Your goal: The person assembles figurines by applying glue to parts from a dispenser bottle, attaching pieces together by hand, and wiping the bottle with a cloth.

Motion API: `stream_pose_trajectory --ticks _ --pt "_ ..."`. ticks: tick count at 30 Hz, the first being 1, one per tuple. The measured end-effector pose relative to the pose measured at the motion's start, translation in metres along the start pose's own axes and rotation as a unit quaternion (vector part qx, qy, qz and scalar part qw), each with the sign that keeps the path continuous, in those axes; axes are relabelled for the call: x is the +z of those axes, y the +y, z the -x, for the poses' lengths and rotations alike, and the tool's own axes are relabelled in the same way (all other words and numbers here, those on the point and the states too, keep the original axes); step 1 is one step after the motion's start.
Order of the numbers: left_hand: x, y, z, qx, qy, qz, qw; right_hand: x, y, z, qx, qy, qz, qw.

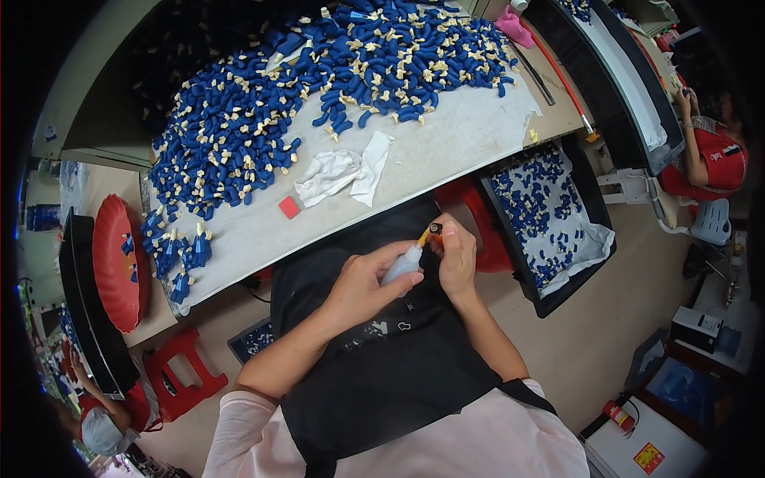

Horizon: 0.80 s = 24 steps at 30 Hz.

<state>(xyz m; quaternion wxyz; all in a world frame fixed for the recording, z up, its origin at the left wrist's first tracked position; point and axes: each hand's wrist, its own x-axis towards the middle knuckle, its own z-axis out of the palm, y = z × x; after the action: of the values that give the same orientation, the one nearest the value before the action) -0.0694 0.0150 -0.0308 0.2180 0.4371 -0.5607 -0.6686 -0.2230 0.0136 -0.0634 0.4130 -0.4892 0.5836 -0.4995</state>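
In front of my black apron, my left hand (362,288) is wrapped round a small whitish squeeze bottle (405,265), which is tilted up to the right. Its thin yellow nozzle (423,237) reaches a small dark piece with an orange-brown edge (436,229). My right hand (457,256) pinches that piece between thumb and fingers; its exact kind is too small to tell. Beyond both hands, the worktable (263,239) bears a big heap of small blue moulded arm-shaped parts with cream hand-like ends (398,60).
Crumpled white cloth (328,177) and a red square (288,207) lie on the table. A black tray of small blue parts (535,215) stands at the right, near a red stool (474,215). A red oval tray (119,263) is at the left. Two people sit at either side.
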Motion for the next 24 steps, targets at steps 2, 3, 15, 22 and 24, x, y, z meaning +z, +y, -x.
stream_pose_trajectory --ticks 2,3,15,22,24 --pt "0.0 0.001 -0.001 -0.002 0.0 0.002 1.0 -0.001 0.001 0.0 0.004 0.001 0.0 1.0" --pt "0.0 0.002 -0.001 -0.002 0.0 -0.003 1.0 -0.003 0.003 -0.001 0.011 -0.002 -0.008 1.0" --pt "-0.017 0.02 0.002 0.05 0.054 0.055 0.996 -0.085 -0.051 -0.08 -0.098 0.156 0.037 0.982" --pt "-0.034 0.021 0.007 0.101 0.091 0.114 0.984 -0.14 -0.036 -0.214 -0.12 0.206 0.579 0.779" --pt "-0.039 0.028 0.014 0.102 0.107 0.129 0.981 -0.139 -0.032 -0.223 -0.113 0.183 0.621 0.754"
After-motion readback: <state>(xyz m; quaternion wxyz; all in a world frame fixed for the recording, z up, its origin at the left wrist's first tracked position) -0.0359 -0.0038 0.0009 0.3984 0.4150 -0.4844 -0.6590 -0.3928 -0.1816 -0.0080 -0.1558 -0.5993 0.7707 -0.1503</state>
